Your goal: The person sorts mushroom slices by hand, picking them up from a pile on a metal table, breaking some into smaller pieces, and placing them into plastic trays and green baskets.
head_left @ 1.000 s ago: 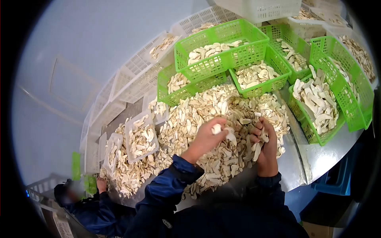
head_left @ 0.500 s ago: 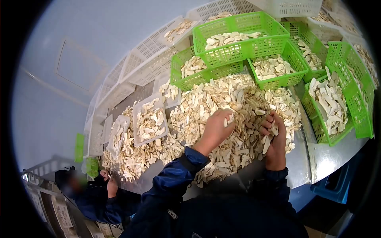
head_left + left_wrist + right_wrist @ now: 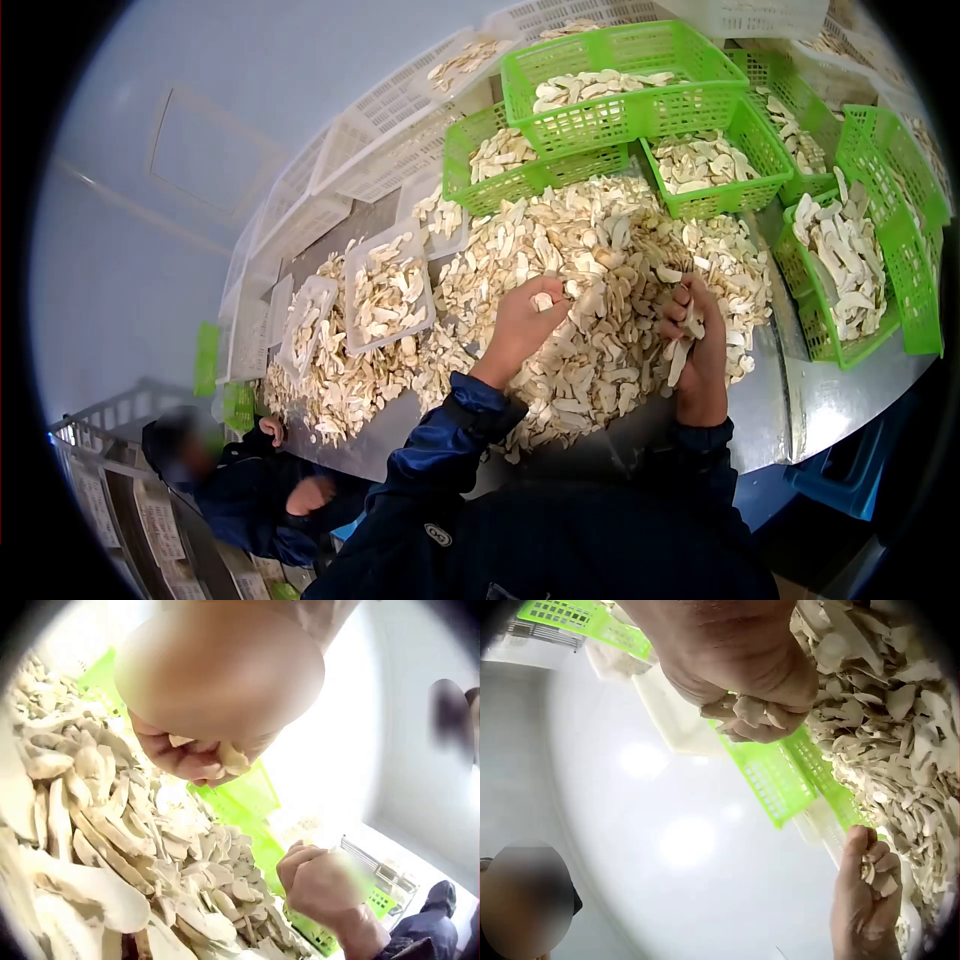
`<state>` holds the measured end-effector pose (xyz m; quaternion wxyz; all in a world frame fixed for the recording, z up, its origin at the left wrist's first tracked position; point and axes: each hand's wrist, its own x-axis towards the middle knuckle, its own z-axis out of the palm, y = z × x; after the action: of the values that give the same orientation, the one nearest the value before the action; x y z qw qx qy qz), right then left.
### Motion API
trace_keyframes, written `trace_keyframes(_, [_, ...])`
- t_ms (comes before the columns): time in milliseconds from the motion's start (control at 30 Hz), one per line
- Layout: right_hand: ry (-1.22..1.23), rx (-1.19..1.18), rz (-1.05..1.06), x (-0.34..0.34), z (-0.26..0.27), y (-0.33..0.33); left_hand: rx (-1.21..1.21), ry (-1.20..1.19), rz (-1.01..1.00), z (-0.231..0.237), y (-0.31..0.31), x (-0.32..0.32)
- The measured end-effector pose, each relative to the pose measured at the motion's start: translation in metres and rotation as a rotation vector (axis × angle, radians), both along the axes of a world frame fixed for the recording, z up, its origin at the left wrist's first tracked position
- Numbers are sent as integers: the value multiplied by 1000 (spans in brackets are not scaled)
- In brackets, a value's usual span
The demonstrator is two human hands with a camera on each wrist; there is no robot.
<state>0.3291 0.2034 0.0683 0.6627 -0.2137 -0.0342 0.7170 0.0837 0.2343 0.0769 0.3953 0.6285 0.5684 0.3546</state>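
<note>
A broad heap of pale dried mushroom slices (image 3: 590, 375) lies on the metal table. My left hand (image 3: 515, 330) is over the middle of this heap, its fingers curled round a few mushroom slices (image 3: 234, 759). To the right, my right hand (image 3: 703, 345) grips a small bunch of mushroom slices (image 3: 680, 355), some sticking out below the fingers. Both fistfuls show in the right wrist view, with more slices (image 3: 750, 711) tucked under the near hand's fingers. Part of the left hand is blurred in the left wrist view.
Green baskets (image 3: 640, 122) with slices stand along the back, one stacked on others. Another green basket (image 3: 815, 310) of larger slices is at right. Clear plastic trays (image 3: 432, 318) sit at left before white crates (image 3: 400, 150). A second person (image 3: 240, 500) is at the table's left end.
The head view has swung, so the table sits further right in it. My left hand has drawn slightly away from the right one, which keeps its bunch. The other person's hands have moved apart.
</note>
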Motion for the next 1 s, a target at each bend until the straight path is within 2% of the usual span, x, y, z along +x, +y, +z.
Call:
trace_keyframes(100, [-80, 54, 154, -6, -2, 0, -229, -318, 100, 3, -8, 1])
trace_keyframes(167, [-255, 16, 214, -15, 7, -4, -344, -456, 108, -2, -7, -6])
trace_keyframes(233, [-462, 57, 322, -23, 7, -8, -304, -458, 68, 1, -10, -3])
trace_keyframes(267, [-470, -10, 323, -33, 10, -12, -287, -480, 84, 3, -12, 1])
trace_keyframes(367, [-774, 204, 521, -48, -8, -13, -240, -463, 84, 12, -20, 12])
trace_keyframes(467, [-729, 242, 583, -60, -10, -19, -232, -395, 64, 22, -25, 18])
trace_keyframes(667, [-711, 283, 598, -65, -14, -21, -270, -403, 102, 20, -31, 22])
trace_keyframes(867, [-714, 271, 597, -67, -9, -22, -442, -886, 130, 5, -28, 13])
trace_keyframes(1000, [-732, 288, 611, -67, -11, -23, -429, -921, 227, 10, -31, 17])
